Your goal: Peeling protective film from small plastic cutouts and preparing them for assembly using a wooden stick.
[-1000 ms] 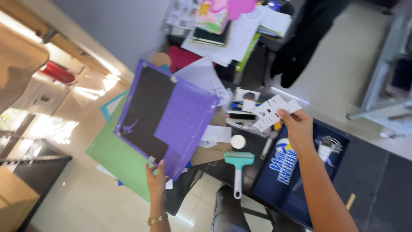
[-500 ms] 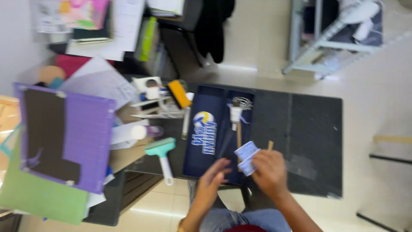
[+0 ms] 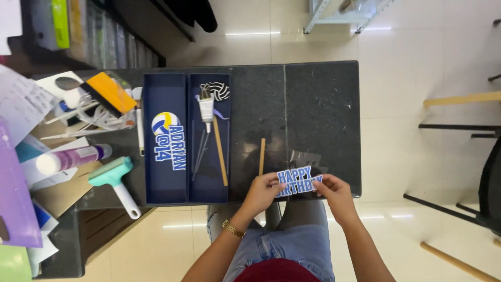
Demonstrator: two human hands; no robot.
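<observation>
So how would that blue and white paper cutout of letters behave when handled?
The letter cutout looks thin and flat, so probably very light. The left hand and right hand pinch opposite ends, hinting it might flex if held by one end. Its narrow parts between letters could likely tear or crease.

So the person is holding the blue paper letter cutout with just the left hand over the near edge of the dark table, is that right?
Not quite. The head view shows both hands on the blue paper letter cutout: the left hand pinches its left end and the right hand pinches its right end. The rest stands: the cutout is held over the near edge of the dark table.
</observation>
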